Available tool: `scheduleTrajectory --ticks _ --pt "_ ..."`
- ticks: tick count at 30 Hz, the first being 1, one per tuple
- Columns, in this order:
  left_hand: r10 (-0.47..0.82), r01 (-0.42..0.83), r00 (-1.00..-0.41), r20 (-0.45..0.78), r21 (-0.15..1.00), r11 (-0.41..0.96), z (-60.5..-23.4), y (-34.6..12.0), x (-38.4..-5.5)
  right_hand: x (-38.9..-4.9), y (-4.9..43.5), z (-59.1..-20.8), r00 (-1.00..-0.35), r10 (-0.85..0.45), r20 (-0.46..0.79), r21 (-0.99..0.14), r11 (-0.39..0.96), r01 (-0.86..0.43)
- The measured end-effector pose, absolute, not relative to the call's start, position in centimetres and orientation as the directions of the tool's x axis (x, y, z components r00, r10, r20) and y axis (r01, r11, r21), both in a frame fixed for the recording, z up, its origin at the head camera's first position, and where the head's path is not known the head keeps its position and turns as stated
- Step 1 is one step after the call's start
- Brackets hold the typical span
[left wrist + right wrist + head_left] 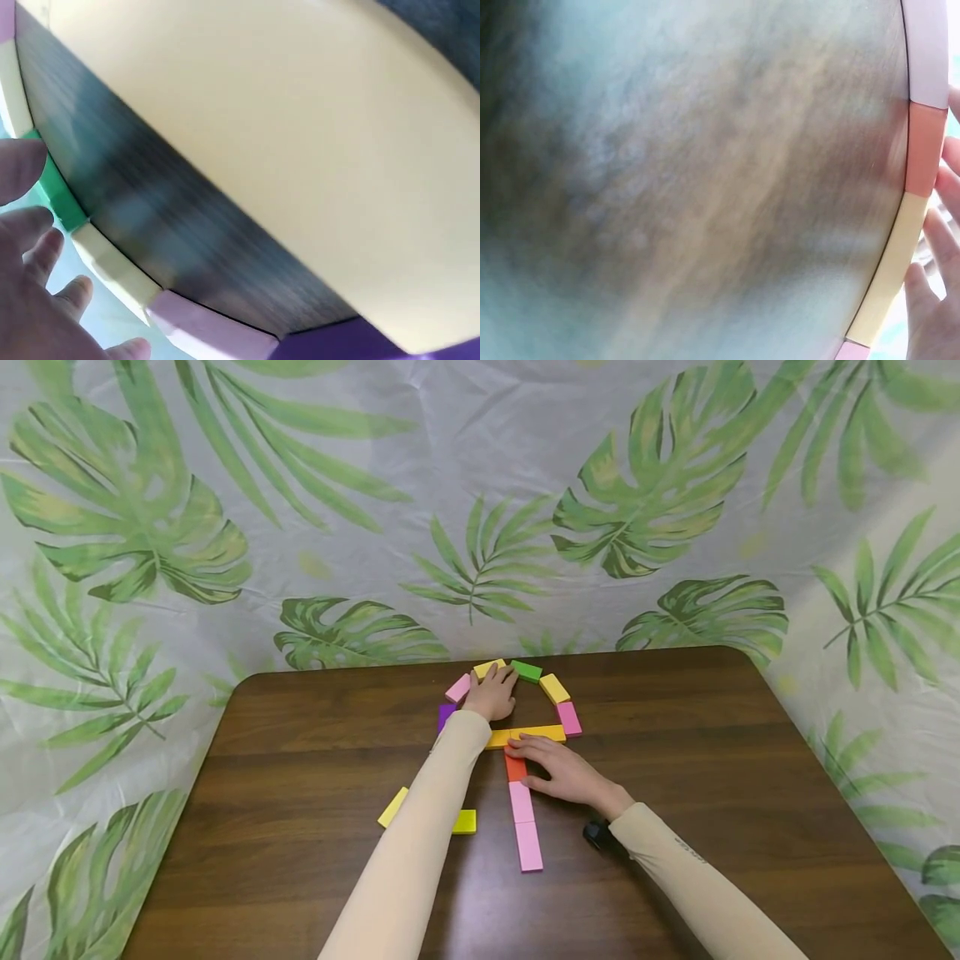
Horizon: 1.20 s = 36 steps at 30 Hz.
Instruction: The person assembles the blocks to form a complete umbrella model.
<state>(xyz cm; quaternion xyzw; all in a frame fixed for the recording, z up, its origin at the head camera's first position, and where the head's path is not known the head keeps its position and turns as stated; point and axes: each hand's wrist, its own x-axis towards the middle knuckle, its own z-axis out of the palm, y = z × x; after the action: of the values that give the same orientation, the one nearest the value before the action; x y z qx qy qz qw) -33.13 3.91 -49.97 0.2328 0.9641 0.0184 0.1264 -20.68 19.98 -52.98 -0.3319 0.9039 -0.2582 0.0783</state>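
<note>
Flat coloured blocks form an umbrella-like outline on the table. At the top of its arch, my left hand [492,695] spreads its fingers at a yellow block [489,667], with a green block [527,672] just right of the fingertips. A pink block [457,688] and a purple block [446,717] continue the arch's left side, partly behind hand and sleeve. My right hand [568,772] reaches in from the right, fingers extended over the joint of the orange row [538,733] and a red block [516,767]. In the right wrist view, its fingertips are right at the red block [925,150].
Two pink blocks [522,802] extend the stem toward me. Another yellow block [555,688] and a darker pink block [569,719] form the arch's right side. Left of the stem lie a yellow-green block [464,822] and a pale yellow block [393,807], beside the left sleeve. A leaf-print cloth [480,485] hangs behind the wooden table [300,760].
</note>
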Motion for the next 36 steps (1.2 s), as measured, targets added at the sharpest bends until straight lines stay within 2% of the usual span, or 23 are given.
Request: scheduleTrajectory --ticks 5,15,23,36 --pt "0.422 0.401 -0.88 -0.22 0.135 0.906 -50.2 2.3 -33.6 -20.6 20.0 -53.0 -0.771 -0.636 0.026 -0.521 0.65 -0.553" --pt "0.428 0.383 -0.864 -0.265 0.204 0.901 -50.1 0.6 -33.7 -20.6 20.1 -52.9 -0.774 -0.633 0.018 -0.513 0.659 -0.55" --pt "0.435 0.373 -0.861 -0.262 0.254 0.892 -52.2 0.5 -35.2 -20.6 19.9 -52.9 -0.772 -0.635 0.023 -0.516 0.654 -0.553" --pt "0.421 0.353 -0.878 -0.228 0.285 0.891 -49.5 -2.4 -32.8 -20.6 19.9 -52.9 -0.779 -0.627 0.01 -0.524 0.66 -0.538"
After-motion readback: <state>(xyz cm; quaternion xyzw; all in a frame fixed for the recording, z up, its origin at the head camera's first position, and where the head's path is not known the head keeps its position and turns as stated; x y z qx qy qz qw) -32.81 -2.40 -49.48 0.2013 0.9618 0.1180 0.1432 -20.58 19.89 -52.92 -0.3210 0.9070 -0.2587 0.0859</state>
